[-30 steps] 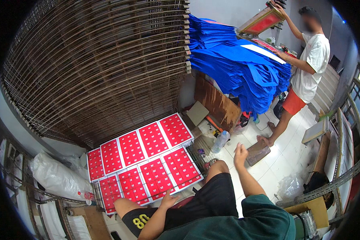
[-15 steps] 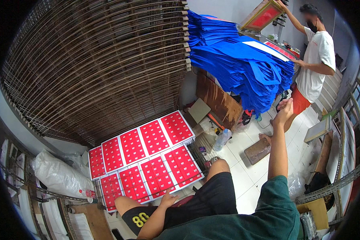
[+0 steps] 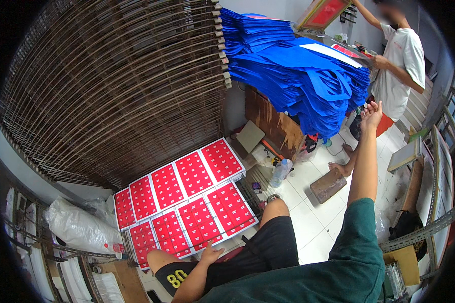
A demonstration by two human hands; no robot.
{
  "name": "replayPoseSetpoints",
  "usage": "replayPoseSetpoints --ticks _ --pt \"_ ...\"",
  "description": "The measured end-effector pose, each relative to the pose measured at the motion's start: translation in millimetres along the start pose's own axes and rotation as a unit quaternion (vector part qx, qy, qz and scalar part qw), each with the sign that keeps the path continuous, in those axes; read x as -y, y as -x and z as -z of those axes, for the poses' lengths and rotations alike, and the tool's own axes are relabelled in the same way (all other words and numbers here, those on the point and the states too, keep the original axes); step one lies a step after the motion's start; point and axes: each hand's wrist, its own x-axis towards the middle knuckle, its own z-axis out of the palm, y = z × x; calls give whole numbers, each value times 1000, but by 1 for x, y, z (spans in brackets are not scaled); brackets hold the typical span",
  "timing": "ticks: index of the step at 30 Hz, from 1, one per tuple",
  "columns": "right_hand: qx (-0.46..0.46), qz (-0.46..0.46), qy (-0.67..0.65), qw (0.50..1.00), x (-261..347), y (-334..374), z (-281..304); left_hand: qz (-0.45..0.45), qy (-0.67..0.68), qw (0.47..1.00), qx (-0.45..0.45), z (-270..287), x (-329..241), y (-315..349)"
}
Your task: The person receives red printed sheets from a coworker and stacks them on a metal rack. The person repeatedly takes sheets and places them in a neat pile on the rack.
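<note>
My left hand (image 3: pixel 211 253) rests low over my lap, fingers loosely apart and holding nothing, close to the front edge of the lowest rack tier. White sheets printed with red panels (image 3: pixel 199 218) lie on that tier in two rows. My right arm stretches forward and right; my right hand (image 3: pixel 371 115), palm up with fingers loosely apart, appears to hold nothing. Just beyond it hangs a big pile of blue fabric bags (image 3: pixel 308 76) with loop handles. Past the pile, a co-worker in a white shirt (image 3: pixel 403 63) stands at a table, one hand raising a red-meshed screen frame (image 3: pixel 324 14).
Raised wire rack tiers (image 3: pixel 111 86) fill the upper left. A water bottle (image 3: pixel 281 172) and a brown block (image 3: pixel 328 186) stand on the tiled floor ahead. Wrapped plastic bundles (image 3: pixel 83 227) lie at left. Metal shelving (image 3: pixel 424 235) edges the right side.
My right hand has moved slightly up and right as the view shifted. The co-worker's lower arm has bent, its hand now nearer the body. My left hand stays over my lap.
</note>
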Motion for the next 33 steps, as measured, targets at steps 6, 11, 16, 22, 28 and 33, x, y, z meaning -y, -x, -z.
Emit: replayPoseSetpoints --ticks 6,11,16,22,28,33 --pt "42 -19 -47 998 0 -50 15 21 -71 997 7 3 -17 6" --pt "105 -57 -185 975 -4 -75 -25 10 -62 998 -14 -1 26 -8" --pt "120 -114 -257 952 -7 -116 -37 -7 -99 994 -55 3 -6 10" --pt "234 -80 -208 946 2 -108 -53 38 -84 995 -26 9 -17 26" --pt "292 -139 -17 946 25 -102 -68 34 -99 994 -21 8 -15 22" --pt "290 -49 21 955 24 -143 -68 32 -99 994 -23 6 -16 21"
